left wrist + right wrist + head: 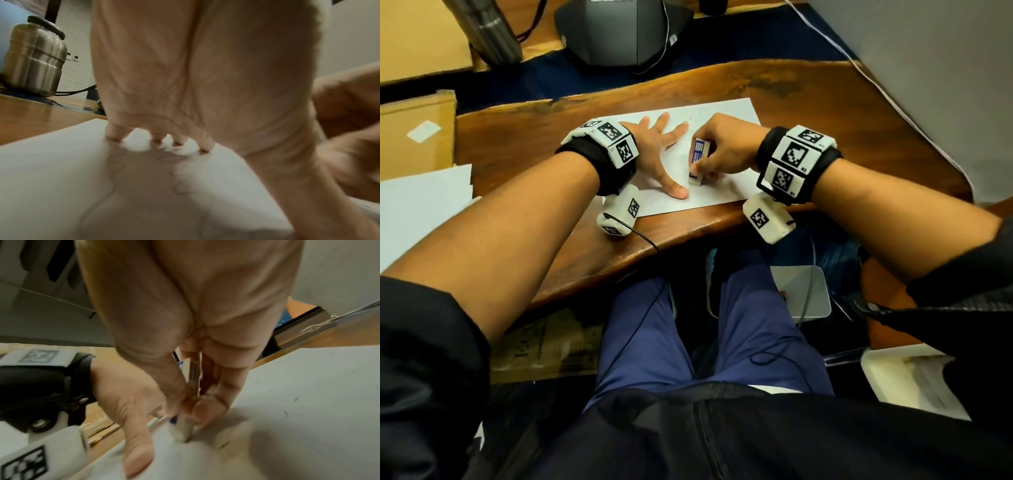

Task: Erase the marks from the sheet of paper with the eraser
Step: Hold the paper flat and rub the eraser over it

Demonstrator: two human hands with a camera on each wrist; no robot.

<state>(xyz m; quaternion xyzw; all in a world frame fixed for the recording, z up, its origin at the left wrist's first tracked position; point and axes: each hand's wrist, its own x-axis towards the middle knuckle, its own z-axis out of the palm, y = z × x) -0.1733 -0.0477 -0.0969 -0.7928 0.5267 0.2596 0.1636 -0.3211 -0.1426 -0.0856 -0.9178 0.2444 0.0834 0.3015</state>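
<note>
A white sheet of paper point(726, 113) lies on the wooden desk point(825, 137). My left hand point(657, 150) lies flat with spread fingers, pressing the sheet down; its fingertips point(158, 141) touch the paper point(51, 170), where faint looping pencil marks point(115, 170) show. My right hand point(726, 147) grips a white eraser point(698, 161) with a blue sleeve, held upright. The eraser tip point(182, 431) presses on the paper point(308, 402) just right of the left thumb point(137, 456). Small dark eraser crumbs point(285, 413) lie on the sheet.
A steel flask point(33, 60) stands at the back left of the desk, next to a grey monitor base point(619, 31). A white cable point(859, 65) runs along the right. Cardboard point(414, 137) and a stack of white sheets point(421, 205) lie to the left.
</note>
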